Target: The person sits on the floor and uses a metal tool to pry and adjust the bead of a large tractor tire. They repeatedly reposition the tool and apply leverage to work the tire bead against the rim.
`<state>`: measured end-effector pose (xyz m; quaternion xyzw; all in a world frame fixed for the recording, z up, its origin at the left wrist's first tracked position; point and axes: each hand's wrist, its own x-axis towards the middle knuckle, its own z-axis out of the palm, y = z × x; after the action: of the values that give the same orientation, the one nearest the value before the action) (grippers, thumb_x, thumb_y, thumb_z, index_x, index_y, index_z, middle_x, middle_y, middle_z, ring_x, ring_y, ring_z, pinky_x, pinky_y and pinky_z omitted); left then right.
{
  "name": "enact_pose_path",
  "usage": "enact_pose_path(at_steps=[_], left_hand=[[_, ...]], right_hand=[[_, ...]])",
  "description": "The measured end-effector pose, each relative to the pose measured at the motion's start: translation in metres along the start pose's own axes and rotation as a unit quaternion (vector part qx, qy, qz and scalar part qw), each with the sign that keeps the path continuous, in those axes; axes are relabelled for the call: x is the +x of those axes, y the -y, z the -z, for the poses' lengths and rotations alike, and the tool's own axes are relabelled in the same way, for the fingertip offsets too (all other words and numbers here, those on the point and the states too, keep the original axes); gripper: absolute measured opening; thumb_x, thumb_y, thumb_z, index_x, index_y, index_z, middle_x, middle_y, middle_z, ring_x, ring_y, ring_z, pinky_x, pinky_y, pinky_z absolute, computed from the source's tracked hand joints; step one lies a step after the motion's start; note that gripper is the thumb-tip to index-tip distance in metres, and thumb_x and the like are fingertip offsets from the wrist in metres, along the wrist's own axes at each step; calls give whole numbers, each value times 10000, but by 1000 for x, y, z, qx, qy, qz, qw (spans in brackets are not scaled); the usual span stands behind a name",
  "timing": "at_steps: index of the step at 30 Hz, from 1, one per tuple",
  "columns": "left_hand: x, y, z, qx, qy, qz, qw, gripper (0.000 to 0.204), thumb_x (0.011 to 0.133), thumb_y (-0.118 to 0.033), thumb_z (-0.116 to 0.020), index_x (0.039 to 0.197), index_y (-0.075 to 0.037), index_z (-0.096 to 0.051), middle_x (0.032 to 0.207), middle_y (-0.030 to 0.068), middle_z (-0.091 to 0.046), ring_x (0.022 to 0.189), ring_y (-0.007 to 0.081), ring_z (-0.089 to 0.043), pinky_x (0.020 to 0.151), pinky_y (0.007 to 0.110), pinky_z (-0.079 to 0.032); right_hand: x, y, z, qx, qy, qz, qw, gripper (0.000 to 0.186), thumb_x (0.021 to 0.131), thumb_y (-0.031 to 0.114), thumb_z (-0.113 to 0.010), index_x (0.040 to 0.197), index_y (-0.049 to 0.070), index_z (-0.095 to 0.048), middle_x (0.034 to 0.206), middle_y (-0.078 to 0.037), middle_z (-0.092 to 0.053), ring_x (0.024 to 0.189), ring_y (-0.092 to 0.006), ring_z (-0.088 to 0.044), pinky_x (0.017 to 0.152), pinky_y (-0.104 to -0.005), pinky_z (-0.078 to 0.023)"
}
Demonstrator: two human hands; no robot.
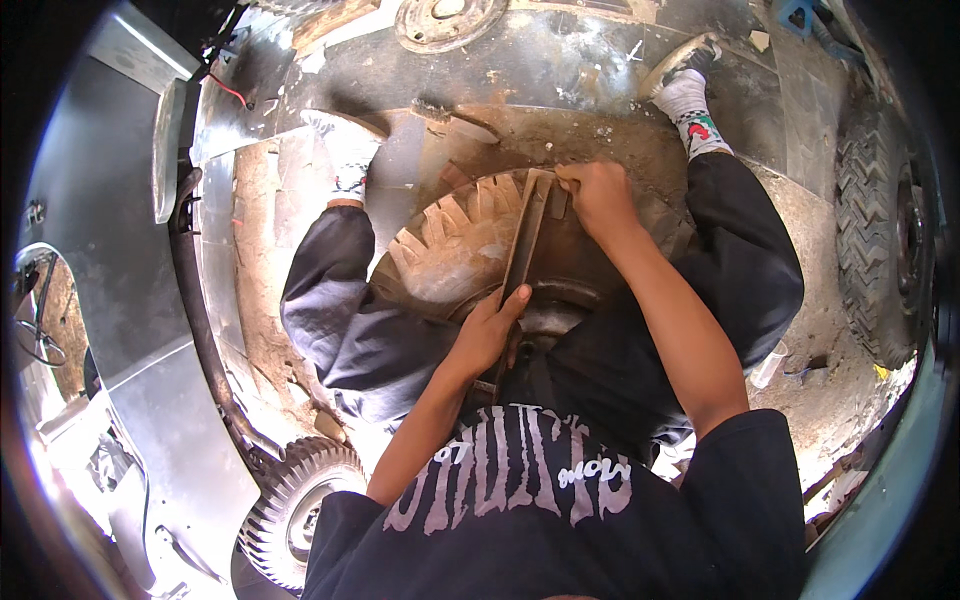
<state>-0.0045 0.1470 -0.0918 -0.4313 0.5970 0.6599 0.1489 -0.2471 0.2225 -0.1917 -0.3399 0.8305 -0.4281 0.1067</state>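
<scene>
Legs spread wide, left leg point(335, 290) and right leg point(745, 245) bent at the knee, feet to the far side. Left forearm point(420, 425) slants in from near left, far and rightward; left hand point(485, 335) nearer of the two, fingers wrapped in a grip, thumb extended on top. Right forearm point(675, 305) bare, reaching farther, slanting leftward; right hand point(600, 195) back upward, fingers curled, tips partly hidden, knuckles toward far side

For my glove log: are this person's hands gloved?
No, the left hand on the bar and the right hand by its far end both show bare skin.
</scene>
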Motion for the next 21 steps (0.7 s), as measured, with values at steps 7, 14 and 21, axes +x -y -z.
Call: enact_pose_path(at_steps=[7,14,21], left_hand=[[-4,5,1,5,5,7,1000,555,1095,-591,-548,1055,-39,-586,673,27,-512,480,148,-541,448,326,-441],[1,2,7,34,-3,0,999,574,1103,-588,-532,1085,-19,-610,669,39,-532,487,154,-552,456,329,-454],[0,-4,17,35,25,20,999,609,1105,-581,-532,1202,14,-619,686,45,-555,479,145,-545,463,327,-465]], right_hand=[[5,4,15,-13,80,31,996,209,911,60,-686,1059,72,-833,949,-218,-756,902,-432,-713,808,-500,-560],[2,-10,20,-40,83,67,994,236,903,84,-720,1108,100,-838,923,-211,-758,907,-407,-706,814,-480,-563],[45,1,11,-22,136,215,967,260,890,55,-715,1116,85,-840,947,-216,-724,899,-397,-704,815,-471,-561]])
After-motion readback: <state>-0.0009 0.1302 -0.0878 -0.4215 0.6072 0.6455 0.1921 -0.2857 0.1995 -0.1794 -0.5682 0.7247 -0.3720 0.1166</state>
